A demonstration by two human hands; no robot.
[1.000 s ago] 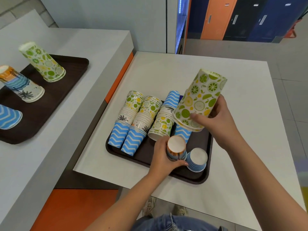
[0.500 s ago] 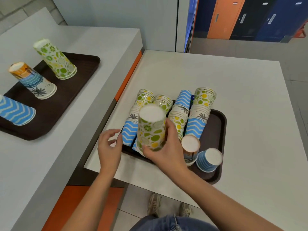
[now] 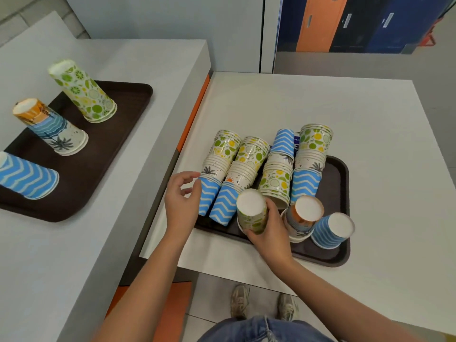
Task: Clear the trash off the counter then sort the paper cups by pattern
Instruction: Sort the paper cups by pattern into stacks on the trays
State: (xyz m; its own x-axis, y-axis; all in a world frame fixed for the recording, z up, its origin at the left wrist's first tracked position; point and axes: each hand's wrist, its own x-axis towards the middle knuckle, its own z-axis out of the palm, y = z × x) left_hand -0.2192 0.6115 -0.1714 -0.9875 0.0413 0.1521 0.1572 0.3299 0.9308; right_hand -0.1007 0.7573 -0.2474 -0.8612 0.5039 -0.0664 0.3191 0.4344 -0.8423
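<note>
Lowered since half a second ago, the citrus-print cup stack (image 3: 252, 211) now stands upside-down on the near edge of the brown tray (image 3: 338, 174), gripped by the right hand (image 3: 269, 233). Left hand (image 3: 181, 201), fingers loosely curled and holding nothing, has shifted to touch the blue chevron cup (image 3: 208, 195) at the tray's left edge.

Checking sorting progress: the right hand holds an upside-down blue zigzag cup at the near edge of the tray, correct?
Not quite. In the head view the right hand holds an upside-down citrus-print cup, not a blue zigzag one, at the near edge of the tray.
</note>
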